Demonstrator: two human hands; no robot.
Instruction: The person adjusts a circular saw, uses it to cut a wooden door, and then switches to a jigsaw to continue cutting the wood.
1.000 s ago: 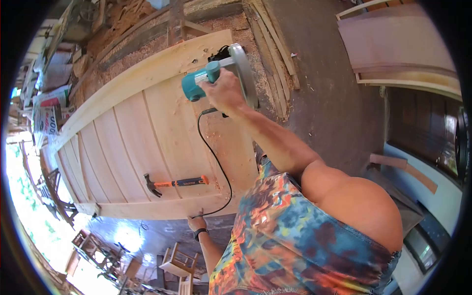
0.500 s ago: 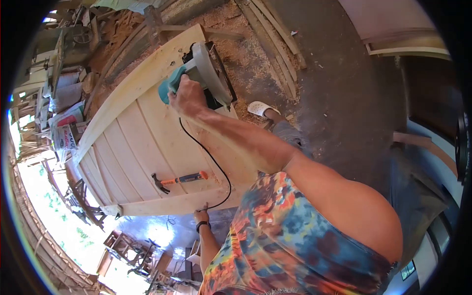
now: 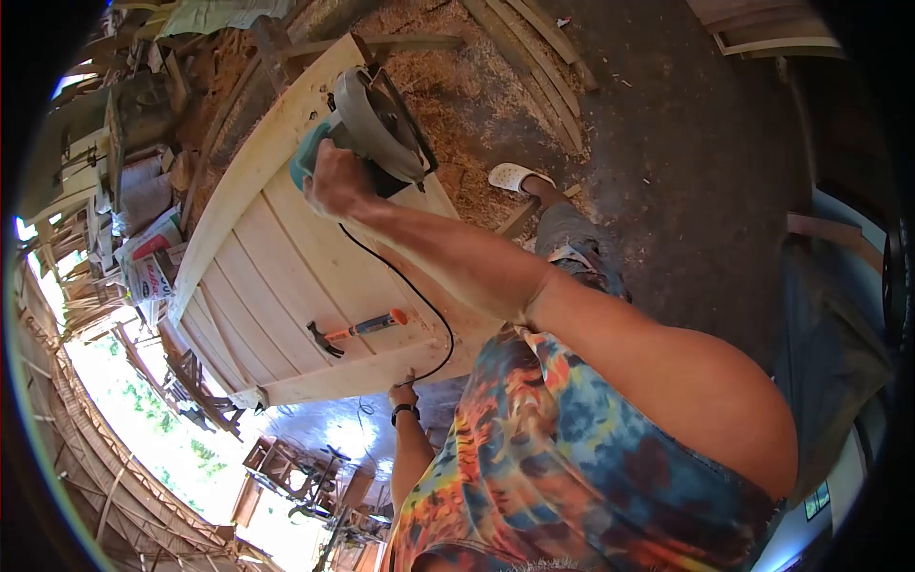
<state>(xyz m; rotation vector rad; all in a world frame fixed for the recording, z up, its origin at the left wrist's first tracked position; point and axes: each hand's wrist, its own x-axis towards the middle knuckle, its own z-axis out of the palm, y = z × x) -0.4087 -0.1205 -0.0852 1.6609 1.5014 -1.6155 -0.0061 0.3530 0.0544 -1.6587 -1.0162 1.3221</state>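
A teal and grey circular saw [image 3: 367, 112] sits on the far end of a large pale wooden panel [image 3: 295, 257]. My right hand [image 3: 337, 181] is wrapped round its teal handle. From the saw a black cord [image 3: 426, 297] curves across the panel to its near edge. There my left hand [image 3: 404, 392], with a dark band at the wrist, has its fingers closed on the cord, though they look small and partly hidden. Between the cord and the slatted part lies a claw hammer [image 3: 357, 331] with an orange and dark handle.
Long timbers [image 3: 543, 67] and sawdust [image 3: 467, 114] cover the floor beyond the panel. One foot in a white clog [image 3: 519, 177] stands beside it. Sacks [image 3: 150, 276] and scrap wood lie at the left. Wooden furniture pieces [image 3: 286, 467] stand lower down.
The view has shifted, so the panel and hammer appear slightly moved and turned. Both hands keep their holds, and the saw is still at the panel's far end.
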